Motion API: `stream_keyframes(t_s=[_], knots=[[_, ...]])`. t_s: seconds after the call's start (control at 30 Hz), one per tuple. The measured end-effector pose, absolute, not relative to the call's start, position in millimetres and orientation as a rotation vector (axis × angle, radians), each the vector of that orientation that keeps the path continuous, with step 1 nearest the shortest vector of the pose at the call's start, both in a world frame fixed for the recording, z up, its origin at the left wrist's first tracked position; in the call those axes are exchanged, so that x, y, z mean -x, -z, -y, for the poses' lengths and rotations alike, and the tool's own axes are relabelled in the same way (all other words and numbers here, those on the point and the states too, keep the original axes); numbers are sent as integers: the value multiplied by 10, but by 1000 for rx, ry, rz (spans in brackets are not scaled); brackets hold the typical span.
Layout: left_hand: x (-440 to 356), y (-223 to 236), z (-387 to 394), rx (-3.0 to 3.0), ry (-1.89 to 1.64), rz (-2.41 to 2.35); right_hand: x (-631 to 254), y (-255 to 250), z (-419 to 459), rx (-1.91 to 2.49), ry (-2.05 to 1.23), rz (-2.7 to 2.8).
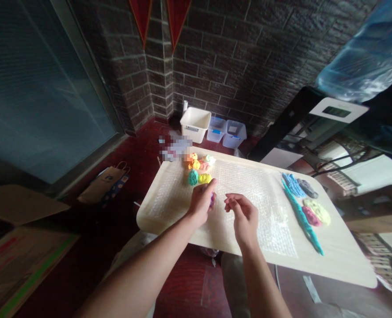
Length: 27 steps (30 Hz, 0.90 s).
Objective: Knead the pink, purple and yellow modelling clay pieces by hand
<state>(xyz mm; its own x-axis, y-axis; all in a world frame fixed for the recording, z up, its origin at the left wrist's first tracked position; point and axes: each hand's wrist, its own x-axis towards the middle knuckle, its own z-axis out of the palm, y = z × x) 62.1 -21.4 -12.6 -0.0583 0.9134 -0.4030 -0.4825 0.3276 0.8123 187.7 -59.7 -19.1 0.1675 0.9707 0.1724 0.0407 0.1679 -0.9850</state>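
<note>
My left hand [202, 203] is closed around a small purple ball of yarn [212, 199], mostly covered by the fingers. To its right, my right hand [244, 214] has its fingers curled and the fingertips together; any thread between them is too fine to see. Both hands are above a sheet of bubble wrap [258, 198] on a pale table [344, 260]. Just beyond the left hand lie a teal yarn ball [193, 177], a yellow yarn bundle [204, 178], orange yarn [193, 164] and a whitish-green bundle [209, 160].
On the table's right lie a long teal twisted skein [302, 214], blue yarn [293, 184], grey yarn [307, 188], pink yarn [311, 216] and pale yellow yarn [319, 212]. Storage bins [196, 126] stand by the brick wall. A paper bag [101, 183] is on the floor at left.
</note>
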Motion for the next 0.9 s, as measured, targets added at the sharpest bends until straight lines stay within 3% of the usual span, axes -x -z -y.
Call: stream_keyframes(t_s=[0.67,0.9], knots=[[-729,189,206,-538,-1142,-1042,-1896,196,581,1225,-999,1143],[-726,218,134,-400,-1118,-695,-1894,163,558,1266,-986,1115]])
